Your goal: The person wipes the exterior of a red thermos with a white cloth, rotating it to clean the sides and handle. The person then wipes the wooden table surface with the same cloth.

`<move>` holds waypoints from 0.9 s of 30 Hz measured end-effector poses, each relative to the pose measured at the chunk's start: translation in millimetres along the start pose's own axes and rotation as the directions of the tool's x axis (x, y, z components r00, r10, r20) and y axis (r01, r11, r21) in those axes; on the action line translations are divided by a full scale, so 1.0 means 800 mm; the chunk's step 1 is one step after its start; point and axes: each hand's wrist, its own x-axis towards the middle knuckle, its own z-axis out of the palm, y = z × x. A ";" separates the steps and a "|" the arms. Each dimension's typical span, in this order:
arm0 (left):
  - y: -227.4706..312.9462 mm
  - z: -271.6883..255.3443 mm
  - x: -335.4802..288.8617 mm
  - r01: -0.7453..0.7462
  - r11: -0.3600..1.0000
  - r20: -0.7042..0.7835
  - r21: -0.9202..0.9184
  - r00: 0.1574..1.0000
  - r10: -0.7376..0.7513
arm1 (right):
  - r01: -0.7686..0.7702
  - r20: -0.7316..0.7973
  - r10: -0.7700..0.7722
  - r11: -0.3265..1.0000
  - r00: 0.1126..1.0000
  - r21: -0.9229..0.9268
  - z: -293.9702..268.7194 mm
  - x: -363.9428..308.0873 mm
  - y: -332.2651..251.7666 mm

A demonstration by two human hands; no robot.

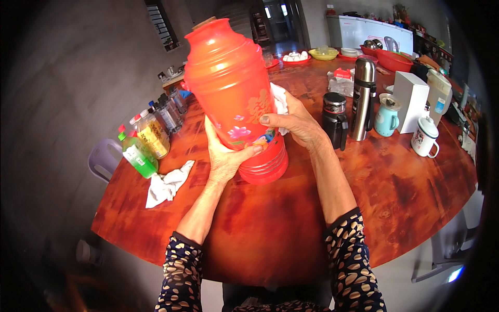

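A large red thermos flask [228, 83] with printed flowers and a cork-coloured stopper leans to the left above the wooden table. Around its lower left side wraps my left hand [226, 158], closed on it with the thumb across the front. My right hand [301, 125] presses a crumpled white cloth [280, 99] to the flask's right side, its thumb lying on the printed front. Most of the right fingers are hidden behind the cloth and flask. Whether the flask's base touches the table, I cannot tell.
Left on the table [260, 229] lie another white cloth [169, 184] and several bottles [150, 136]. To the right stand a dark lidded jug [334, 122], a steel vacuum flask [363, 99], a turquoise mug [387, 115], a white box [410, 101] and an enamel mug [425, 137].
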 end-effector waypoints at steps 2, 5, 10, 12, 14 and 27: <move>-0.014 0.016 0.007 0.044 0.997 0.014 -0.065 0.999 -0.043 | -0.024 -0.044 0.022 0.999 0.999 -0.040 -0.021 0.001 0.002; -0.038 0.026 0.015 0.029 0.999 0.016 -0.039 0.999 -0.028 | 0.030 -0.089 -0.030 1.000 0.996 0.004 -0.035 0.003 0.009; -0.058 0.043 0.028 0.041 0.998 0.051 -0.050 0.998 -0.039 | 0.068 -0.155 -0.069 0.998 0.986 -0.012 -0.069 0.008 0.028; -0.064 0.037 0.031 0.055 0.998 0.060 -0.033 0.997 -0.053 | 0.083 -0.167 -0.079 0.996 0.983 0.014 -0.068 0.011 0.032; -0.066 0.036 0.033 0.054 0.998 0.072 -0.016 0.996 -0.053 | 0.062 -0.162 -0.058 0.998 0.985 0.019 -0.074 0.013 0.039; -0.071 0.037 0.029 0.087 0.990 0.081 -0.109 0.994 -0.078 | 0.076 -0.191 -0.072 0.997 0.979 0.015 -0.078 0.015 0.055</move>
